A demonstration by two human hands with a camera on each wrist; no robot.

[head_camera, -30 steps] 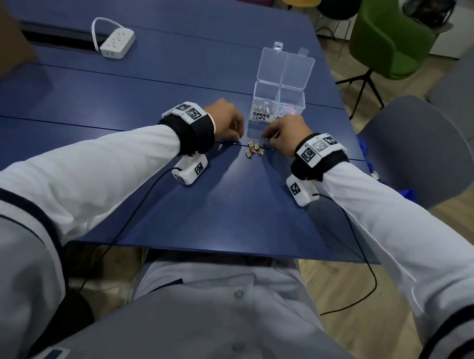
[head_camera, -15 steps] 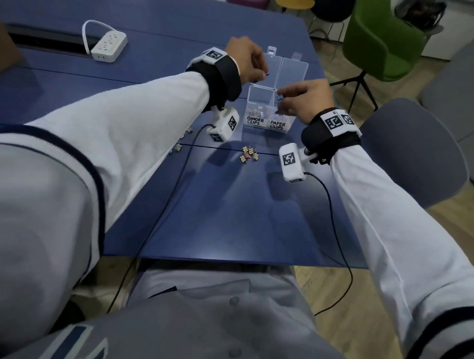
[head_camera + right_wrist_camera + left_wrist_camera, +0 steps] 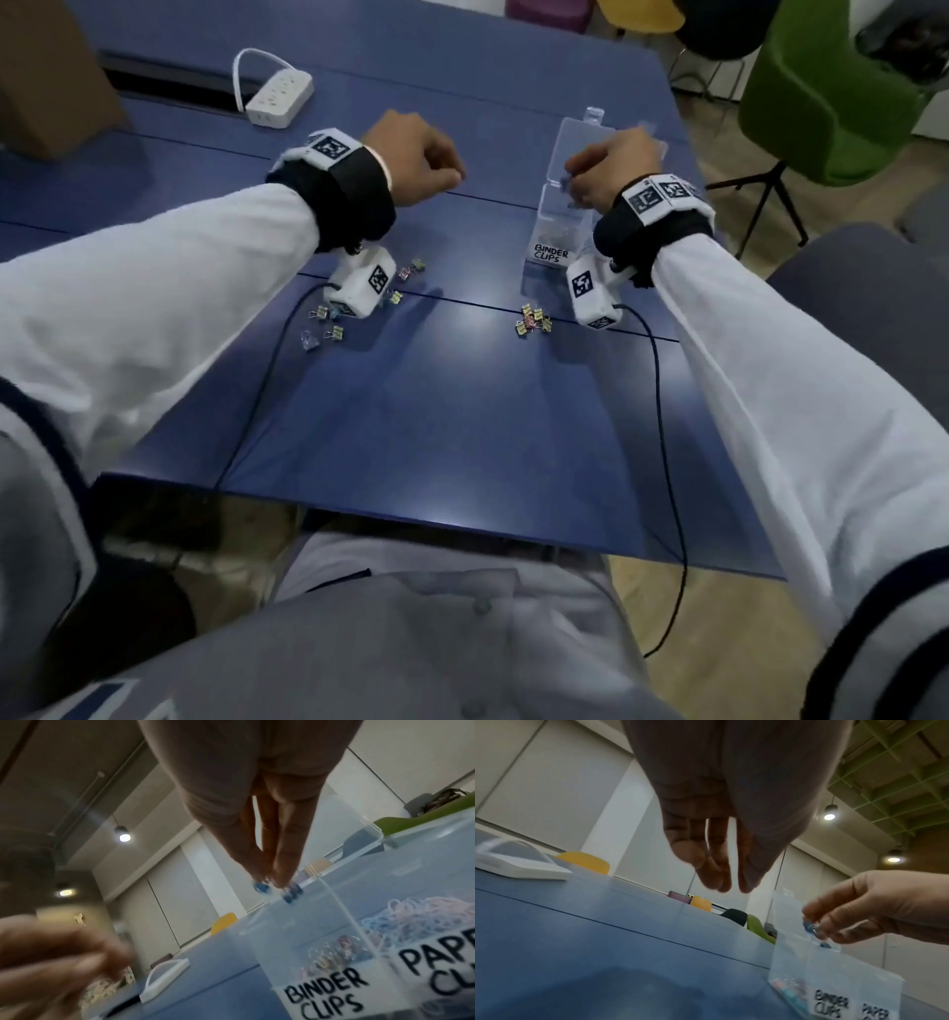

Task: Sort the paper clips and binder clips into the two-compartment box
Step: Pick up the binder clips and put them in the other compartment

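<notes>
Since the earlier frame, both hands have been shifted: the left hand has been drawn away from the box toward upper centre, while the right hand has been kept above it. A blue binder clip is pinched between the right fingers over the compartment labelled BINDER CLIPS, where other clips are seen lying. In the left wrist view the left fingers are seen loosely extended, nothing held. Paper clips are piled in the neighbouring compartment. Loose binder clips are left on the table at centre, more at left. A power strip is seen at upper left.
</notes>
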